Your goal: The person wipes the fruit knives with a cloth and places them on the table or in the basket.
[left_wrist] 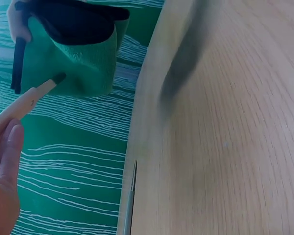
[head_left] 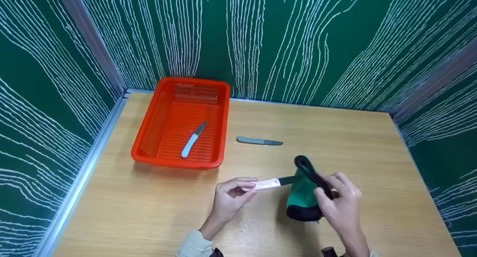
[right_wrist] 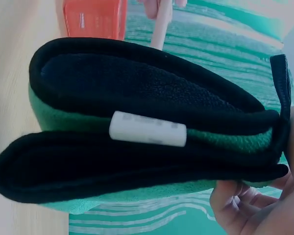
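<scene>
My left hand (head_left: 229, 199) pinches the pale handle of a small knife (head_left: 266, 184) between thumb and fingers. Its dark blade points right and overlaps a folded green cloth with black edging (head_left: 303, 193). With thumb and fingers, my right hand (head_left: 343, 203) grips that cloth by its black border, holding it over the table. A white label (right_wrist: 147, 129) and a black loop show on the cloth in the right wrist view. In the left wrist view the blade's tip side lies against the green face, only a short dark part of it showing.
A red plastic basket (head_left: 179, 162) stands at the back left, with a blue-handled knife (head_left: 192, 141) lying in it. Another knife with a grey-green handle (head_left: 253, 140) lies on the wooden table (head_left: 149, 212) right of the basket. Green walls with white lines enclose the table.
</scene>
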Demonstrator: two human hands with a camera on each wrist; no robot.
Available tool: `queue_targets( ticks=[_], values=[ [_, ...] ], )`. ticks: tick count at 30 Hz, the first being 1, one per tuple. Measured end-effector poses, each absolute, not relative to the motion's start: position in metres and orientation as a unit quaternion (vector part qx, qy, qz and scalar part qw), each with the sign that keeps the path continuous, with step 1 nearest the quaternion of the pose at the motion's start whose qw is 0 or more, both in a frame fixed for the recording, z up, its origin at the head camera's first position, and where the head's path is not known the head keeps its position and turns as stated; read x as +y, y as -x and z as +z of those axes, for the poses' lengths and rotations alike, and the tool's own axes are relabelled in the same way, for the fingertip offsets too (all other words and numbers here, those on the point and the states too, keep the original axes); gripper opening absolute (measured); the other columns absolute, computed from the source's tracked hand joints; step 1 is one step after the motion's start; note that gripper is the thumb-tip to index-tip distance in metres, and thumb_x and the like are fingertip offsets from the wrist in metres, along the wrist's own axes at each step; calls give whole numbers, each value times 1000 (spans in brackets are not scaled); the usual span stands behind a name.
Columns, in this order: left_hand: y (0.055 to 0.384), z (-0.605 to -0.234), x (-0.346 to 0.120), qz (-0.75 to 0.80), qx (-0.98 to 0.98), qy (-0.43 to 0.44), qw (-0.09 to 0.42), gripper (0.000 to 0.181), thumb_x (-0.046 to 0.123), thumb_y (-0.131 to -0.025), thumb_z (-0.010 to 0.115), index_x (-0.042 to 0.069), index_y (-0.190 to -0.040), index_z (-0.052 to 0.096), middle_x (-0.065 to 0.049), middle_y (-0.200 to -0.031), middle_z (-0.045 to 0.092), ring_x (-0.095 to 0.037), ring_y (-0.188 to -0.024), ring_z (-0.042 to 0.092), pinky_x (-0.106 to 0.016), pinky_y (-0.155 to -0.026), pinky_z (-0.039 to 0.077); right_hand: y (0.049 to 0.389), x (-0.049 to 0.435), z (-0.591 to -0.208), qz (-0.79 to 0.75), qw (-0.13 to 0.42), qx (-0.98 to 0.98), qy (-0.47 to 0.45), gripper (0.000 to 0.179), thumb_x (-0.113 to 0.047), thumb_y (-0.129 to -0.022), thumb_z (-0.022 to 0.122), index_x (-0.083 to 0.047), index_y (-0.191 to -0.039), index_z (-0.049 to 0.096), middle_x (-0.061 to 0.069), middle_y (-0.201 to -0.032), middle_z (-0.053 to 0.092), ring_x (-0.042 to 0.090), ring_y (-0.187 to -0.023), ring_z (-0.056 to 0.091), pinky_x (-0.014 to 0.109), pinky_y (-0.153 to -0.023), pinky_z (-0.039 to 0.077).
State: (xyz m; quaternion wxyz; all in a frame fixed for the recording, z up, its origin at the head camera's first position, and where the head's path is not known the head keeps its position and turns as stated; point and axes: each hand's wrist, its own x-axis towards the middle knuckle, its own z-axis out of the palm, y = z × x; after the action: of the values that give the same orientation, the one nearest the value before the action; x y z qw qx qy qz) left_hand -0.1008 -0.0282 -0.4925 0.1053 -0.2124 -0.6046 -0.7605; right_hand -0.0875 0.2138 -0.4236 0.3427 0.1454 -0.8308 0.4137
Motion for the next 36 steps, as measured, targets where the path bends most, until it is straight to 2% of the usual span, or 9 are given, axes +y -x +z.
queue_targets(
  ticks=[6, 13, 19, 26, 36],
  values=[
    [106, -511, -22, -767, -587, 226, 125, 18, -13, -74, 72, -11, -91, 68, -25, -100, 67, -28, -86, 68, -36, -63, 58, 95, 207, -453, 377, 317, -847, -200, 39, 17, -56, 65, 1, -91, 74, 2, -75, 55, 6, -56, 46, 11, -40, 37],
    [109, -520, -18, -767, -578, 240, 145, 18, -14, -73, 73, -9, -90, 69, -23, -99, 68, -28, -83, 68, -37, -60, 58, 98, 207, -477, 355, 296, -850, -252, 37, 9, -62, 63, 1, -96, 73, 0, -80, 52, 5, -59, 44, 11, -44, 38],
    [110, -522, -21, -773, -567, 245, 147, 17, -16, -73, 72, -10, -88, 69, -24, -99, 68, -30, -86, 68, -37, -60, 58, 100, 207, -478, 343, 291, -860, -242, 34, 6, -64, 62, -1, -96, 74, 1, -80, 50, 8, -59, 45, 13, -45, 38],
    [110, -517, -24, -778, -559, 247, 149, 16, -15, -74, 71, -9, -89, 69, -24, -99, 68, -26, -82, 68, -32, -59, 58, 101, 215, -476, 323, 304, -868, -223, 34, 6, -64, 62, -3, -94, 75, 2, -79, 55, 7, -58, 45, 14, -43, 39],
    [108, -515, -30, -786, -551, 243, 139, 13, -12, -76, 71, -10, -89, 68, -25, -100, 67, -30, -82, 68, -38, -60, 58, 102, 230, -479, 341, 294, -873, -187, 32, 10, -66, 62, -1, -93, 74, -1, -74, 50, 6, -55, 41, 12, -42, 34]
  ],
)
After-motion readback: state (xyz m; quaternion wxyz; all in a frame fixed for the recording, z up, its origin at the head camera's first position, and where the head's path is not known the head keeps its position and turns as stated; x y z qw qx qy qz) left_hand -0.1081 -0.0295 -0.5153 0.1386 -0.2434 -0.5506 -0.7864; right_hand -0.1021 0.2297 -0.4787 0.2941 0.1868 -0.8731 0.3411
